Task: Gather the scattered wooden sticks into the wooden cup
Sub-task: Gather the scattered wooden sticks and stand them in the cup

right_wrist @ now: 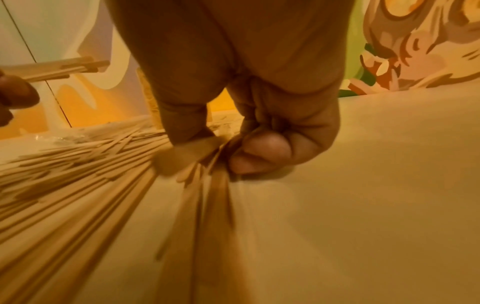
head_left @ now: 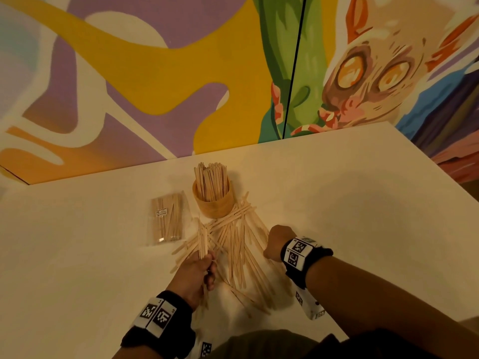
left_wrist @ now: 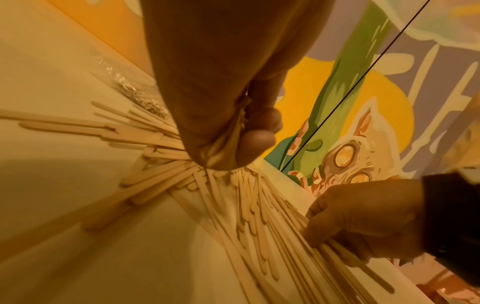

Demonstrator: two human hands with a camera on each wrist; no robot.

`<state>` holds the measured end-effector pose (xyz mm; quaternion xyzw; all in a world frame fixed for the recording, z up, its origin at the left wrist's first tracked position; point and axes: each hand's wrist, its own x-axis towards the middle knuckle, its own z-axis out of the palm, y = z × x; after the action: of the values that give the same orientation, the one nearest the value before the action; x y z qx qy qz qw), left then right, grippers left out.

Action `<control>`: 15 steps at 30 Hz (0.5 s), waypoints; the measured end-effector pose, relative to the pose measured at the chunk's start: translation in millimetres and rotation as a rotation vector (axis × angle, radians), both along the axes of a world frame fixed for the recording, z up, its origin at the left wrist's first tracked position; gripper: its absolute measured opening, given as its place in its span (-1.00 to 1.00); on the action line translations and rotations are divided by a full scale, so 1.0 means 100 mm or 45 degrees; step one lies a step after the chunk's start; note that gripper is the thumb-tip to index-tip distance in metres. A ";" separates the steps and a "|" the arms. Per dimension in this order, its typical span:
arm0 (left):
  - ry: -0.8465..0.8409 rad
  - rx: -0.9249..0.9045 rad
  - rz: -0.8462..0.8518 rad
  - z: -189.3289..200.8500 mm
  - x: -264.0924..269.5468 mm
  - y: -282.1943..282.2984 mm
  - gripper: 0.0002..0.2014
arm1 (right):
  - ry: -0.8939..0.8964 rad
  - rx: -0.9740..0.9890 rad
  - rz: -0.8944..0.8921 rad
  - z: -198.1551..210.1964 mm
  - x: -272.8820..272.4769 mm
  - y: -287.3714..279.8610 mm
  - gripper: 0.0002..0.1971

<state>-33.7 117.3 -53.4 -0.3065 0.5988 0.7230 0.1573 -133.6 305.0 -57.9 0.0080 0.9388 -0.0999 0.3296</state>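
— Hands?
— The left hand (head_left: 198, 272) grips a small bundle of sticks (head_left: 201, 240); the right hand (head_left: 278, 242) pinches sticks in the scattered pile (head_left: 238, 244).
— The cup?
— The wooden cup (head_left: 212, 203) stands beyond, packed with upright sticks; a plastic packet (head_left: 167, 221) lies beside it.

I sit at a pale table (head_left: 363, 203) filling the lower half of the head view under warm, dim light. Behind it, across the top, my wall carries a mural (head_left: 155, 73): purple, yellow and white shapes at upper left, a wide-eyed painted creature (head_left: 370, 73) at upper right, and a thin dark seam (head_left: 295, 73) between.
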 end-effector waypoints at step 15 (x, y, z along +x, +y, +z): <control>0.097 0.064 -0.047 0.15 -0.16 0.14 -0.86 | 0.027 -0.206 0.139 0.53 -0.07 0.25 -0.74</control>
<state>-49.4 131.5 -38.2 -0.2635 0.5915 0.7460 0.1555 -140.9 329.5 -5.4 -0.0708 0.9301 -0.1572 0.3243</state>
